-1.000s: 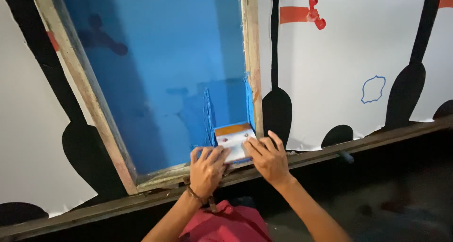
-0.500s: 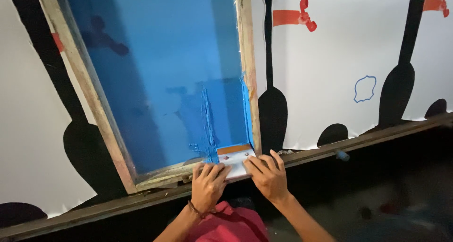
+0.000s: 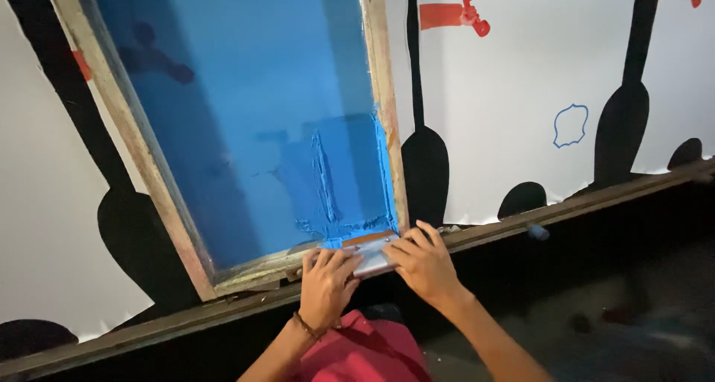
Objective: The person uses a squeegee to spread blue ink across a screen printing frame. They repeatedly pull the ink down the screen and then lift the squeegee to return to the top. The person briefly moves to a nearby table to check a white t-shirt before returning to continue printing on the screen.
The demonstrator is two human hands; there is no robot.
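A wooden-framed printing screen (image 3: 126, 129) with a blue mesh lies on white sheets. Thick blue ink (image 3: 342, 188) is smeared across its near right corner. Both my hands grip a small flat squeegee (image 3: 369, 252) at the frame's near edge. My left hand (image 3: 328, 285) holds its left end, and a thin bracelet circles that wrist. My right hand (image 3: 421, 263) presses on its right end. The blade itself is mostly hidden under my fingers.
White sheets (image 3: 521, 114) printed with black bottle-like shapes, red marks and a small blue outline (image 3: 570, 125) lie left and right of the screen. A wooden rail (image 3: 596, 196) runs along the table's near edge. A red garment (image 3: 365, 352) shows below my arms.
My hands have drawn the squeegee toward me, from the inked mesh down to the frame's near edge, leaving a blue ink trail behind it.
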